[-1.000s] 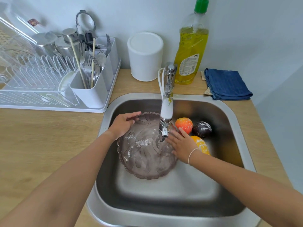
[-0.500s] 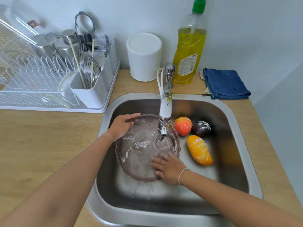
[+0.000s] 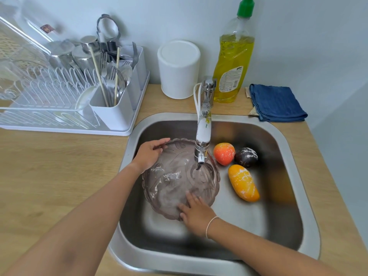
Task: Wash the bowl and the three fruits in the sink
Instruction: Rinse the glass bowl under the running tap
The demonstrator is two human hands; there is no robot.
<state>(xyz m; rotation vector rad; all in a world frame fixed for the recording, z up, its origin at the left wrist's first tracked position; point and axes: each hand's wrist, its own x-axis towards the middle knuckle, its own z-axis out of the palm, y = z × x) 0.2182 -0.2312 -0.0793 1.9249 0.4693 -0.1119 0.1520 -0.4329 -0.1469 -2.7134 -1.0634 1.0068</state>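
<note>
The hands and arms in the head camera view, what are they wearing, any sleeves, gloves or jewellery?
Both forearms are bare as far as the view shows: no sleeves and no gloves. The right hand has a thin, light-coloured band round its wrist, like a cord or slim bracelet. The left hand shows nothing on its wrist. No rings or watch can be made out on either hand.

Bright, even daylight with soft shadows fills the scene, glare streaks the sink (image 3: 294, 176) wall beyond the fingers, and wide-angle distortion bends the edges.
</note>
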